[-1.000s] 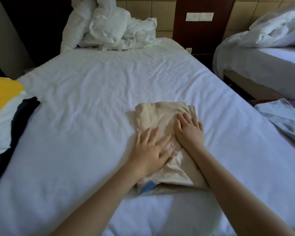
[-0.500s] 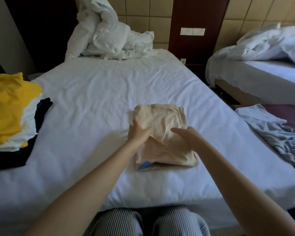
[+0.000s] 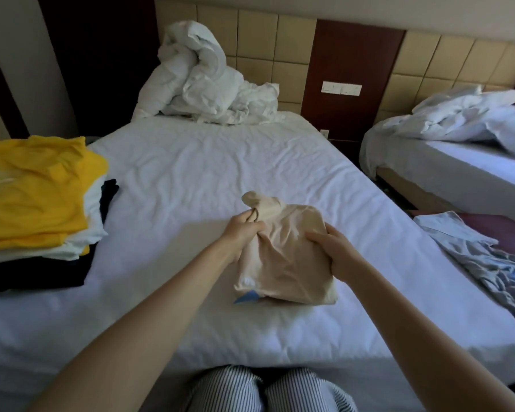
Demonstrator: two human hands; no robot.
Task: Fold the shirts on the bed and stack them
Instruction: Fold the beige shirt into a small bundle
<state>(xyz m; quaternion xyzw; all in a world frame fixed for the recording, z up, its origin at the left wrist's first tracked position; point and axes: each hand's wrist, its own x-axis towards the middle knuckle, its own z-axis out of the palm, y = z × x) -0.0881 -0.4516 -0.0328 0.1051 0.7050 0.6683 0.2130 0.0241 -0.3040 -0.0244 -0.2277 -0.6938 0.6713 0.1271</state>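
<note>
Left grip bunches the far corner of the shirt in curled fingers. Right grip holds its right edge, thumb on top. From the head view I see the folded shirt mid-bed, its long axis running away from me. Its far end is raised and leans left, and its near end is low by the sheet. Bare sheet runs left to the stack and far to the duvet; the bed's right edge is near. A second ago both palms pressed the shirt flat.
</note>
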